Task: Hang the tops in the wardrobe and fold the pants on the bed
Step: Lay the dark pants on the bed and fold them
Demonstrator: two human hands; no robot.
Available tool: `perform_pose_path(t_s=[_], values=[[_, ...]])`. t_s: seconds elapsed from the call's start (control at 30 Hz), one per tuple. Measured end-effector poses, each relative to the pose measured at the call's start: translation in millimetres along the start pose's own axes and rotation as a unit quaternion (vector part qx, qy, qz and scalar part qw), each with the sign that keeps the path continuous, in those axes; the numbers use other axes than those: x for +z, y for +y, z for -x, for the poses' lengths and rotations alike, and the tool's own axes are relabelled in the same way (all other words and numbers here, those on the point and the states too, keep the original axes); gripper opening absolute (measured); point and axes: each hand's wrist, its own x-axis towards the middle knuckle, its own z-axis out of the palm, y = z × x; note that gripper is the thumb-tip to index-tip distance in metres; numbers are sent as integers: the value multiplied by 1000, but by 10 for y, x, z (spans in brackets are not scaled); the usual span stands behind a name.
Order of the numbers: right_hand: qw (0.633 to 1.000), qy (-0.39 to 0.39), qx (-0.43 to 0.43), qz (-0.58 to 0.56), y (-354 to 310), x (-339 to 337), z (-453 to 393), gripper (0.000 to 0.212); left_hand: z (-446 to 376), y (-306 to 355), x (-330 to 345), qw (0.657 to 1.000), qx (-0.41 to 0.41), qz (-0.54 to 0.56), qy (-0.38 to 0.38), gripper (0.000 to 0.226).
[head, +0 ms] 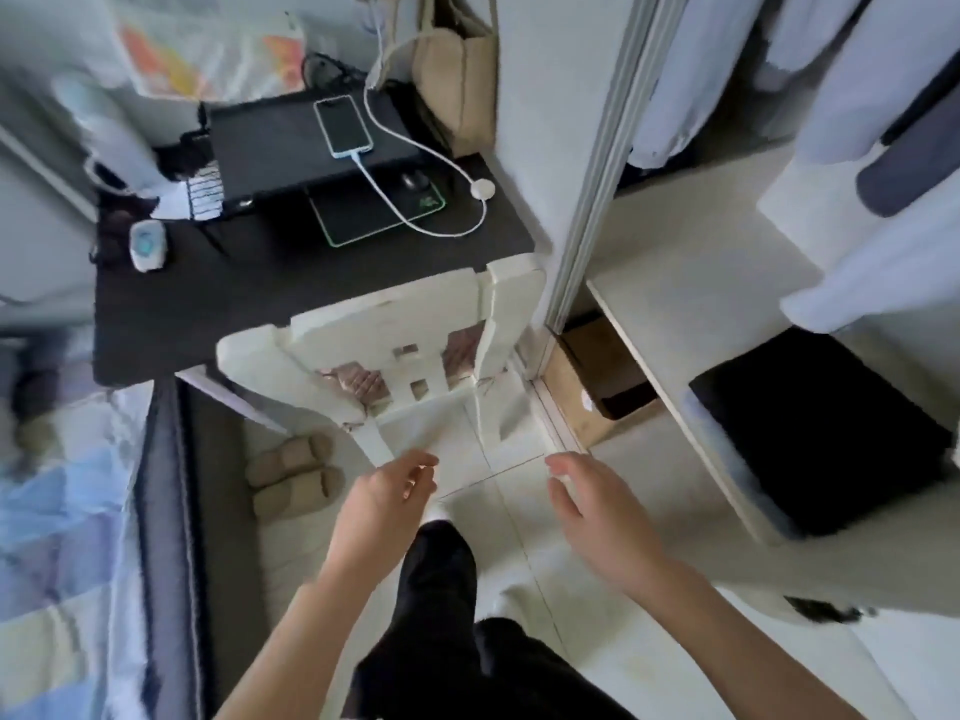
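Both our hands are free: left hand (400, 483) and right hand (582, 493) hover loosely curled over the floor tiles, gripping nothing, just short of the white chair (395, 335) tucked at the desk (156, 314). Wardrobe (737, 262) stands open on our right with pale tops (883, 96) already hanging; bed (57, 511) on our left shows only its patterned cover. No pants visible there, so we'd guess folding is still left.

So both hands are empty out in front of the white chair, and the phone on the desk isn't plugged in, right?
Not quite. The head view shows the phone plugged in: a white cable runs from its lower end. Both the left hand and right hand are empty before the white chair.
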Motion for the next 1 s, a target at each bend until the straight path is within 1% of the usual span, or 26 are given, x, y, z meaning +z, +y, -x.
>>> perform_pose_path(t_s=[0.1, 0.17, 0.27, 0.33, 0.37, 0.43, 0.47, 0.53, 0.57, 0.6, 0.67, 0.77, 0.8, 0.87, 0.93, 1.0], values=[[996, -58, -63, 17, -130, 131, 170, 34, 797, -284, -42, 992, -92, 34, 83, 16], [990, -99, -102, 19, -286, 250, 286, 32, 1366, -438, -38, 981, -142, 21, 130, 16], [975, -153, -159, 30, -633, 501, 446, 28, 2133, -641, -23, 949, -228, 50, 211, 23], [958, -192, -209, 47, -904, 693, 574, 28, 2561, -755, -6, 917, -271, 92, 279, 26], [940, -220, -252, 64, -1093, 844, 684, 28, 2846, -833, 10, 893, -301, 110, 315, 26], [919, -249, -296, 77, -1303, 1000, 816, 29, 3131, -930, 35, 867, -322, 131, 357, 25], [901, -270, -329, 86, -1467, 1165, 970, 29, 3414, -991, 44, 844, -346, 139, 385, 25], [883, -285, -361, 98, -1657, 1322, 1158, 28, 3694, -1080, 66, 819, -364, 156, 415, 22], [865, -300, -389, 104, -1782, 1481, 1322, 28, 3941, -1148, 92, 796, -377, 166, 444, 20], [853, -311, -405, 108, -1872, 1577, 1444, 27, 4105, -1201, 119, 780, -387, 173, 461, 19], [822, -344, -438, 119, -2083, 1866, 1804, 29, 4569, -1374, 243, 741, -415, 189, 493, 18], [790, -372, -470, 129, -2328, 2270, 2304, 32, 5181, -1627, 438, 705, -460, 200, 501, 23], [778, -380, -482, 136, -2440, 2519, 2565, 34, 5495, -1777, 511, 688, -477, 203, 508, 25], [770, -394, -482, 143, -2571, 2780, 2866, 37, 5841, -1996, 634, 679, -503, 203, 496, 29], [755, -418, -480, 157, -2699, 3171, 3239, 39, 6268, -2287, 746, 663, -530, 207, 487, 32], [738, -438, -484, 173, -2841, 3555, 3575, 40, 6610, -2613, 799, 655, -547, 204, 480, 31]])
